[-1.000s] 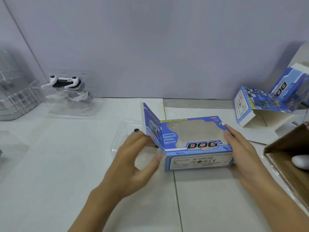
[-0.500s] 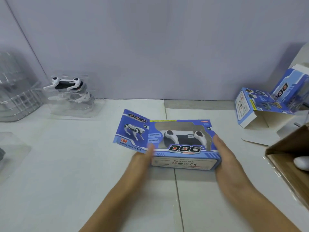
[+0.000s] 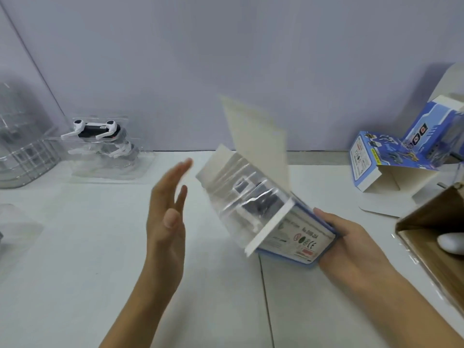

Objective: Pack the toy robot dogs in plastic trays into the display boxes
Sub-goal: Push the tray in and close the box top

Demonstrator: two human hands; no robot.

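Observation:
My right hand [image 3: 351, 241] grips the blue display box [image 3: 298, 241] by its lower right end and holds it tilted, open end toward the left. A clear plastic tray with a toy robot dog [image 3: 251, 204] sits inside it, and the box's white flap [image 3: 256, 136] stands up. My left hand [image 3: 167, 217] hovers just left of the box with straight fingers, touching nothing. Another black-and-white toy dog in its clear tray [image 3: 100, 144] stands at the back left.
Two more blue display boxes [image 3: 391, 156] lie open at the back right. A brown carton [image 3: 437, 222] sits at the right edge. A clear wire-pattern container [image 3: 22, 149] and an empty clear tray [image 3: 15, 229] are at the left. A wall runs along the back.
The box lay flat, window up, between both hands. Now my right hand has tipped it up on end, the flap has swung up, and my left hand has let go.

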